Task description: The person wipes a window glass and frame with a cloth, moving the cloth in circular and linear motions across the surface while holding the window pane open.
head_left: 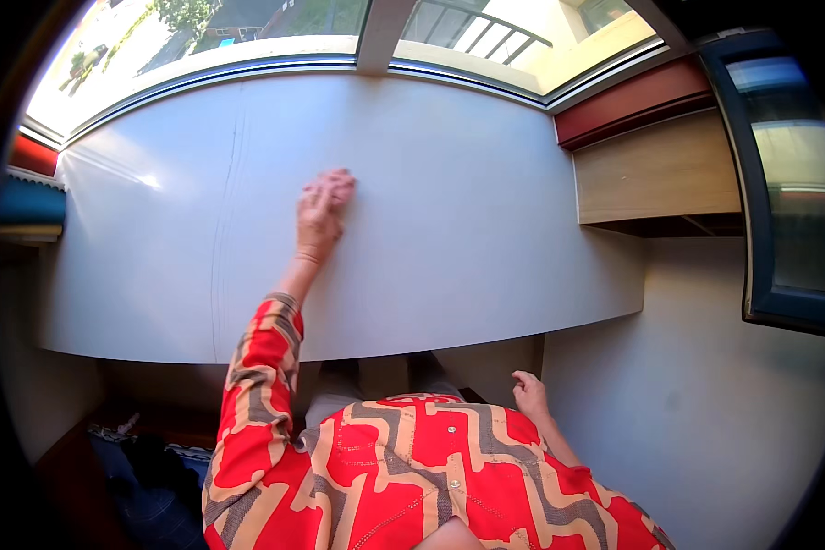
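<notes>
My left hand [318, 220] reaches forward over the middle of a wide white surface [449, 211] below the window. Its fingers are closed on a crumpled pink cloth [341, 183], pressed against that surface. Part of the cloth is hidden under the fingers. Low on the right, my right hand [529, 394] hangs near the front edge of the white surface, close to my body. Its fingers are loosely curled, and nothing shows in them.
Window frames [376, 41] border the far side. At the right stand a wooden shelf box [660, 174] and a dark-blue framed glass pane [793, 174]. Blue items [32, 200] sit at the left edge. Dark and blue fabric [156, 486] lies below, lower left.
</notes>
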Tool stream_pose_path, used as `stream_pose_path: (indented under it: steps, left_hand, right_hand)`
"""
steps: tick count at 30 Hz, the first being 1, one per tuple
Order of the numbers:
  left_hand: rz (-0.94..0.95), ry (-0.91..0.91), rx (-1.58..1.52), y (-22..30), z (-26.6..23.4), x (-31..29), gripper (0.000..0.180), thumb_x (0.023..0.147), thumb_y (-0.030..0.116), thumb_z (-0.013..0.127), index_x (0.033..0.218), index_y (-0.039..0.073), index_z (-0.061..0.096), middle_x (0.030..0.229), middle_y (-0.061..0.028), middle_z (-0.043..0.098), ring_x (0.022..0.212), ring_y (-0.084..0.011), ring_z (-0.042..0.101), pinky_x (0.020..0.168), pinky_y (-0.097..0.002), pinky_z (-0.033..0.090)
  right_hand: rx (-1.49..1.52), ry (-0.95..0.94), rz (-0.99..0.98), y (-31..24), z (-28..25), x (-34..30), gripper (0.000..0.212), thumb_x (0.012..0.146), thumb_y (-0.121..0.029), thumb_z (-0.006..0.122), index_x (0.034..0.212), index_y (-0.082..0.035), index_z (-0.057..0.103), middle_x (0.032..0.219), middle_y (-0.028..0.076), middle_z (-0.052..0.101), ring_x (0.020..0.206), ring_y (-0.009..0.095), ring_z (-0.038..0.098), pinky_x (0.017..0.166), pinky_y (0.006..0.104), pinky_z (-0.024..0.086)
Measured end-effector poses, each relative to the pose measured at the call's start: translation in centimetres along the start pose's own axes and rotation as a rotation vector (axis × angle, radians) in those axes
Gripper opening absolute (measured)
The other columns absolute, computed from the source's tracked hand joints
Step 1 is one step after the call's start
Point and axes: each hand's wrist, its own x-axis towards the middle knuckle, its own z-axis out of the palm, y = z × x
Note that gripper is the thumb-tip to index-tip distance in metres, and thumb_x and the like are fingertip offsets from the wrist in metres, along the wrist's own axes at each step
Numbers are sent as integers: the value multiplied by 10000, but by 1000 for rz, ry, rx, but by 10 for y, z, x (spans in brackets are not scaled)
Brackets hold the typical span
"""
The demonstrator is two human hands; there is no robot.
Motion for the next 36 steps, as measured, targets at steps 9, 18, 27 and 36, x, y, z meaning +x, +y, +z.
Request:
stream_pose_path:
  steps: [9, 18, 27, 36]
  left_hand:
    - [-712, -4, 229, -110, -5, 123, 867, 866, 389, 573, 1578, 34, 227, 1593, -289, 280, 1497, -410, 248, 1228, -461, 205]
    - [-384, 101, 269, 57, -7, 97, 706, 939, 194, 450, 1594, 44, 234, 1652, -181, 231, 1509, -395, 220, 1247, -442, 171]
    - [97, 93, 458, 94, -27, 81, 627, 901, 81, 463, 1525, 65, 409, 1610, -136, 354, 1462, -349, 337, 1218, -403, 282]
    - [738, -65, -830, 72, 68, 139, 611, 892, 128, 552, 1491, 86, 438, 1516, -126, 440, 1430, -289, 367, 1197, -380, 304]
  right_hand:
    - [13, 5, 207, 66, 26, -91, 345, 822, -35, 604, 1155, -39, 696, 1019, 173, 722, 870, 277, 708, 803, 363, 564]
    - [290, -211, 141, 187, 164, -38, 367, 849, -37, 604, 1208, -30, 675, 1107, 186, 729, 995, 280, 720, 881, 356, 566]
    - [463, -255, -284, 174, 324, 75, 347, 856, -38, 607, 1196, -31, 673, 1084, 197, 726, 958, 293, 726, 852, 364, 573]
    - [232, -326, -466, 1, 188, 280, 362, 844, -11, 592, 1194, -34, 680, 1072, 187, 732, 968, 280, 722, 857, 357, 566]
